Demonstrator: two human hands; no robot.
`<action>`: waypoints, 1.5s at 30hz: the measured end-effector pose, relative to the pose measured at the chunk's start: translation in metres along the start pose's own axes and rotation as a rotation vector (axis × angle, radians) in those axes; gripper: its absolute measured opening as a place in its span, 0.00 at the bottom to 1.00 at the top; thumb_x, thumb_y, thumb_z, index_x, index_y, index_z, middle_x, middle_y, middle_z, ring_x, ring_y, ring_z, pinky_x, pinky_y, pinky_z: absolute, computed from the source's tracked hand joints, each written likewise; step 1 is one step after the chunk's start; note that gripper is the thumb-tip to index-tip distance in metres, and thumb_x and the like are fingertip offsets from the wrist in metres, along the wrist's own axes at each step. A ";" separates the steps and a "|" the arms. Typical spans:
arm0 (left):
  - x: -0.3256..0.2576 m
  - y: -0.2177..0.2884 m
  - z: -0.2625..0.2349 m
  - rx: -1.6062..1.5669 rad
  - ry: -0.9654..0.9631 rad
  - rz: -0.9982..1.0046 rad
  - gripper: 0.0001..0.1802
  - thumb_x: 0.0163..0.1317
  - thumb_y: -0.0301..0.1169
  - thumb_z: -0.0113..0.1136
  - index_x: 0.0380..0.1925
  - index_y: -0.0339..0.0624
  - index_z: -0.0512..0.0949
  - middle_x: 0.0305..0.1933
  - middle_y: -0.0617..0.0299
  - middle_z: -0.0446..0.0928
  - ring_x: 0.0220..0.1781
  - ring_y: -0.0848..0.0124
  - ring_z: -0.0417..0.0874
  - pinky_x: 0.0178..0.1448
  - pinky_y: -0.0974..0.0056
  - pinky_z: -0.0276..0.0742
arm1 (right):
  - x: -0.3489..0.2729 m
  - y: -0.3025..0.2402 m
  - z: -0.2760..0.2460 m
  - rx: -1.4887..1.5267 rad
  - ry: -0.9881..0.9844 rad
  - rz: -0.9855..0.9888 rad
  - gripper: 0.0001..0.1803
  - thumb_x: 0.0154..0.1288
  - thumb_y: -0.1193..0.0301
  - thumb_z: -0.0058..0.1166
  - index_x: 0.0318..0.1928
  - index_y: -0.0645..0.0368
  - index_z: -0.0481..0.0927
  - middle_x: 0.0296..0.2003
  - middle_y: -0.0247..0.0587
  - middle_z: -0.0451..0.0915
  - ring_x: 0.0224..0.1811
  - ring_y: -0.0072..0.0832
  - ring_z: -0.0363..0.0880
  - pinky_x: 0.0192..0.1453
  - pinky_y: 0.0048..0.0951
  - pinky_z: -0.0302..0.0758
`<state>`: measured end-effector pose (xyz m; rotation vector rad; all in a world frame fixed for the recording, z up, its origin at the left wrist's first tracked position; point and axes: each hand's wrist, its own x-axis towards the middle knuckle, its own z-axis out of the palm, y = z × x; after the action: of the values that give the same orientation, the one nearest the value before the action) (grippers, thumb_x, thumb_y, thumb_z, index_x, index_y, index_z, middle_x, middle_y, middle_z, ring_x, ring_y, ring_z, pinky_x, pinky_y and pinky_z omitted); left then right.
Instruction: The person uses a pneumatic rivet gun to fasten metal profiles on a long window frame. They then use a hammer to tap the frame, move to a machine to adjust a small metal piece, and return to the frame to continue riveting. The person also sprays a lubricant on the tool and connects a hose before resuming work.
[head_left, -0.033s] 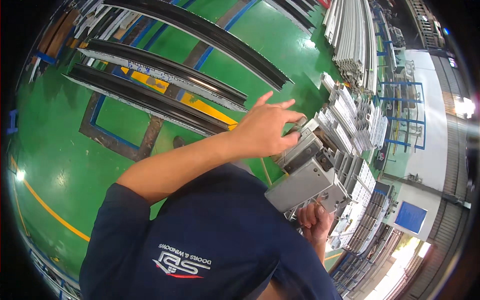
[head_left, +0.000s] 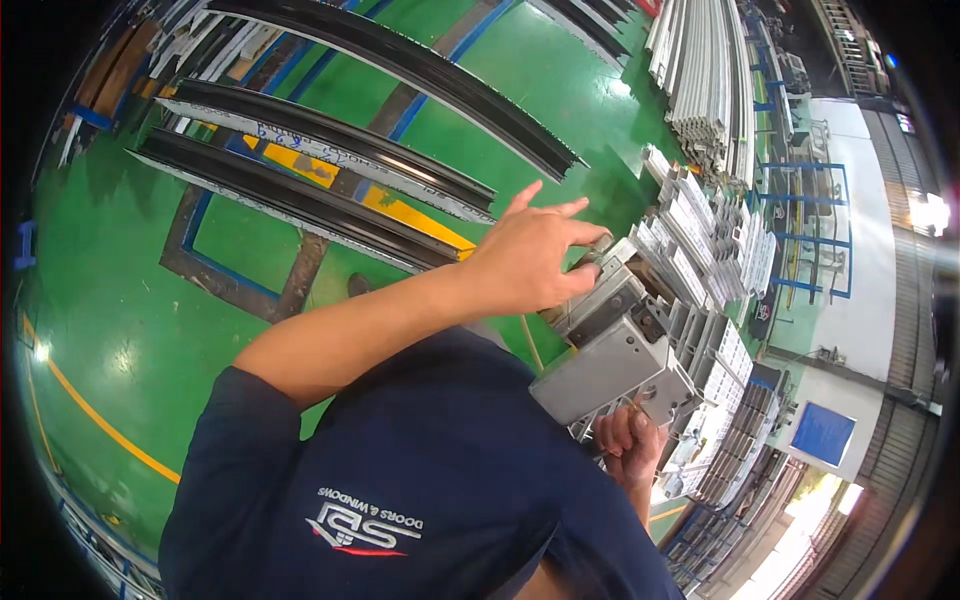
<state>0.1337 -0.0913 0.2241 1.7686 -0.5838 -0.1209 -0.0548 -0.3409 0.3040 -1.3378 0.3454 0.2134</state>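
Note:
My left hand (head_left: 533, 260) reaches over the far end of a grey box-shaped metal machine (head_left: 605, 372). Its thumb and index finger pinch the end of a small metal piece (head_left: 603, 243) there, while the other fingers stretch out. Below the machine's right side, my right hand (head_left: 632, 442) is closed in a fist. A dark bar-like part shows beside that fist, but whatever the fingers grip is mostly hidden. Bolts and a dark slot are visible on the machine's upper face.
Long black profiles (head_left: 300, 190) lie on floor racks to the left. Stacked silver profiles (head_left: 700, 90) stand at the far right, with shorter cut lengths (head_left: 690, 225) just beyond the machine. A blue rack frame (head_left: 810, 230) is by the white wall.

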 end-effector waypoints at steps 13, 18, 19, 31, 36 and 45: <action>-0.068 -0.108 -0.090 0.534 -0.299 -0.116 0.48 0.53 0.48 0.76 0.72 0.45 0.67 0.65 0.50 0.75 0.67 0.50 0.74 0.70 0.50 0.70 | 0.068 -0.025 -0.006 -1.238 -0.035 0.138 0.15 0.62 0.66 0.67 0.41 0.67 0.84 0.21 0.38 0.81 0.21 0.28 0.78 0.31 0.33 0.73; -0.169 -0.158 -0.163 0.983 -0.220 -0.306 0.61 0.35 0.46 0.84 0.70 0.41 0.63 0.67 0.48 0.67 0.73 0.50 0.65 0.78 0.44 0.57 | 0.130 0.013 -0.006 -1.333 -0.322 0.279 0.16 0.62 0.64 0.66 0.43 0.65 0.86 0.24 0.54 0.83 0.26 0.45 0.83 0.37 0.39 0.77; -0.173 -0.171 -0.169 1.002 -0.227 -0.313 0.61 0.35 0.46 0.84 0.70 0.42 0.63 0.68 0.49 0.67 0.74 0.51 0.64 0.80 0.43 0.55 | 0.142 0.022 -0.009 -1.402 -0.410 0.266 0.15 0.62 0.65 0.66 0.42 0.64 0.85 0.25 0.55 0.83 0.27 0.50 0.82 0.38 0.39 0.77; -0.173 -0.214 -0.173 1.055 -0.225 -0.327 0.54 0.31 0.35 0.84 0.64 0.46 0.68 0.64 0.57 0.72 0.69 0.55 0.70 0.80 0.45 0.59 | 0.193 0.032 0.011 -1.497 -0.724 0.435 0.15 0.57 0.63 0.67 0.33 0.61 0.80 0.23 0.54 0.81 0.34 0.56 0.83 0.42 0.49 0.79; -0.174 -0.215 -0.172 1.085 -0.211 -0.323 0.55 0.31 0.38 0.85 0.65 0.48 0.68 0.64 0.61 0.73 0.70 0.59 0.70 0.80 0.48 0.59 | 0.189 0.033 0.013 -1.578 -0.808 0.382 0.17 0.52 0.62 0.72 0.35 0.57 0.80 0.25 0.52 0.81 0.35 0.56 0.82 0.42 0.52 0.77; -0.177 -0.215 -0.170 1.077 -0.187 -0.317 0.55 0.29 0.33 0.84 0.64 0.47 0.68 0.64 0.59 0.72 0.70 0.57 0.70 0.81 0.46 0.58 | 0.185 0.045 0.022 -1.597 -0.826 0.313 0.17 0.52 0.61 0.71 0.34 0.58 0.80 0.24 0.53 0.81 0.33 0.56 0.82 0.41 0.51 0.78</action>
<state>0.1135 0.1730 0.0329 2.9196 -0.5277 -0.2167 0.1045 -0.3178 0.1997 -2.5331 -0.4811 1.4739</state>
